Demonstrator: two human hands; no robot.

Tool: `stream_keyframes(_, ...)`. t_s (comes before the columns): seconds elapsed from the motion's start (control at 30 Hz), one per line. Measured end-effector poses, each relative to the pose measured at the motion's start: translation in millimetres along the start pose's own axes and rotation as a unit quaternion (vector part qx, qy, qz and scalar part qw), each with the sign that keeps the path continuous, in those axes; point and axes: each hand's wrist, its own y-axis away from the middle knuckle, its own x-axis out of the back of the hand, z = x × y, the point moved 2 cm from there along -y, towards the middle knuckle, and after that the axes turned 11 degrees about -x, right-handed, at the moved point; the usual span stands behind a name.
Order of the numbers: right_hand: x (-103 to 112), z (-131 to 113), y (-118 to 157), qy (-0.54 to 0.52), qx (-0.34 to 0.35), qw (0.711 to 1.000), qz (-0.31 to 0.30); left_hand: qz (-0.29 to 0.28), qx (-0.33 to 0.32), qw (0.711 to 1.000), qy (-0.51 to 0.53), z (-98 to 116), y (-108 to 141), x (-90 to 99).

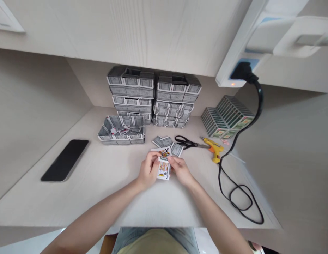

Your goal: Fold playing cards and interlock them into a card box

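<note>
While the playing cards are pinched at their left side between the thumb and fingers of the left hand, their right side is pinched by the right hand, low over the bench. A king is shown face up nearest the wearer, and a narrow patterned strip is exposed between the fingertips. Just beyond both hands, face-down cards are scattered, and another patterned card is placed just ahead of the right hand. Farther ahead and to its right, black-handled scissors are laid with their blades pointed toward a yellow glue gun. Beyond the left hand, to its left, loose cards are held in an open card-covered box, backed by stacked boxes. A dark phone is laid well to the left of that hand; a looped black cable is spread to the right of the other.
</note>
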Motion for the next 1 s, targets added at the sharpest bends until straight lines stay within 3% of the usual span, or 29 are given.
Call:
stream_keyframes(0.2, 2, -2, 0, 0.138, 0.106, 0.980, 0.094, -0.005, -0.042, 0.995, -0.090, 2, -7, 5.2)
stream_keyframes(0.4, -2, -6, 8, 0.246, 0.186, 0.943, 0.121, -0.012, -0.091, 0.977, -0.194, 3, -5, 2.4)
stream_keyframes(0.77, -13, -8, 14, 0.380, 0.294, 0.859, 0.179, 0.013, -0.220, 0.945, -0.241, 1, -2, 1.2)
stream_keyframes(0.87, -18, -9, 16, 0.376, 0.296, 0.855, 0.200, 0.024, -0.256, 0.932, -0.254, 2, -1, 1.9)
stream_keyframes(1.0, -17, -9, 14, 0.343, 0.257, 0.884, 0.187, 0.036, -0.255, 0.929, -0.266, 0, -1, 2.5)
